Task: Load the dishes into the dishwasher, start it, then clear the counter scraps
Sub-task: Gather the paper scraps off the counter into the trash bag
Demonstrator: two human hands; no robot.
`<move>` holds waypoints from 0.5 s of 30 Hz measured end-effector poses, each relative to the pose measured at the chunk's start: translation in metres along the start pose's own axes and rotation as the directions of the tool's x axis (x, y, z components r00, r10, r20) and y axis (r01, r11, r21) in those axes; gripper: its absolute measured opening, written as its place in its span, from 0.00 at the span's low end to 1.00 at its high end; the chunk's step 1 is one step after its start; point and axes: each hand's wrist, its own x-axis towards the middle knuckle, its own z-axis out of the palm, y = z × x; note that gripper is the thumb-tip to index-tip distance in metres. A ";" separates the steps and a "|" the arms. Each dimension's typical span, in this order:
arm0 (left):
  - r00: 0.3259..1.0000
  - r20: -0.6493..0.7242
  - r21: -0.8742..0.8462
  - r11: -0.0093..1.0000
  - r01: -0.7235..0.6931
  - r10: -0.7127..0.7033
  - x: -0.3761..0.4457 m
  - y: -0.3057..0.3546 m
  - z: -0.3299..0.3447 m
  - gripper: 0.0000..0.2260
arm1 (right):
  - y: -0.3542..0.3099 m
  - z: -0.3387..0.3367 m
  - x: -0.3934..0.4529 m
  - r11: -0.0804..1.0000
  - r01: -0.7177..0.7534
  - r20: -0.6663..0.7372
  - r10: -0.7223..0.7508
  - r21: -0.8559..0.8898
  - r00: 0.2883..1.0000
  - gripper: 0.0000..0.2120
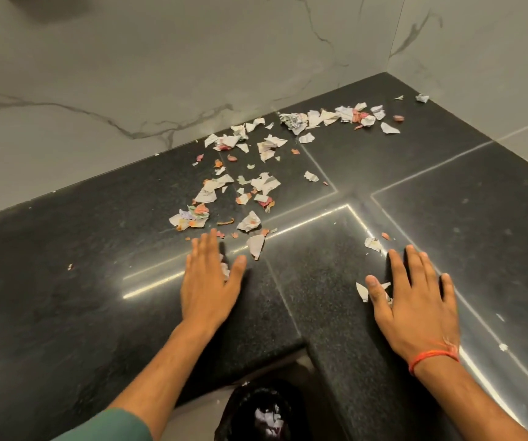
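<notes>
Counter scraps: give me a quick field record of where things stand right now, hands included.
surface: black stone counter, inner corner against a marbled wall
scraps: torn paper and peel bits strewn from the far right corner toward the hands
left hand: flat, fingers straight, a scrap under the thumb side
right hand: flat, fingers spread, a paper piece by the thumb
bin: dark bag below the counter's inside corner, something white inside
progress: most scraps not yet gathered
</notes>
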 end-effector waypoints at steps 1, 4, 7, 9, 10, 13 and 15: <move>0.998 0.026 -0.011 0.998 -0.055 0.055 0.005 0.014 0.006 0.36 | 0.000 0.000 0.000 1.000 -0.003 0.000 0.003 -0.006 1.000 0.36; 0.962 0.100 -0.085 0.966 -0.246 0.253 0.011 0.071 0.025 0.35 | 0.000 -0.001 0.000 1.000 -0.003 0.008 0.003 -0.007 1.000 0.36; 0.897 0.168 -0.132 0.911 -0.391 0.410 0.003 0.127 0.047 0.32 | -0.002 -0.002 0.000 1.000 -0.012 -0.005 0.012 0.014 1.000 0.37; 0.859 0.205 -0.172 0.882 -0.440 0.469 -0.002 0.151 0.056 0.30 | -0.001 -0.002 0.000 0.999 -0.017 -0.007 0.018 0.036 1.000 0.36; 0.849 0.212 -0.225 0.869 -0.440 0.484 -0.004 0.157 0.058 0.29 | -0.001 -0.002 0.000 0.999 -0.022 -0.007 0.023 0.050 1.000 0.37; 0.874 0.155 -0.539 0.781 -0.316 0.461 -0.001 0.152 0.050 0.25 | -0.001 -0.003 -0.001 0.996 -0.031 -0.007 0.032 0.080 0.999 0.38; 0.913 0.082 -0.645 0.720 -0.257 0.400 0.005 0.131 0.036 0.24 | -0.002 -0.003 0.000 0.996 -0.035 -0.007 0.036 0.084 0.999 0.38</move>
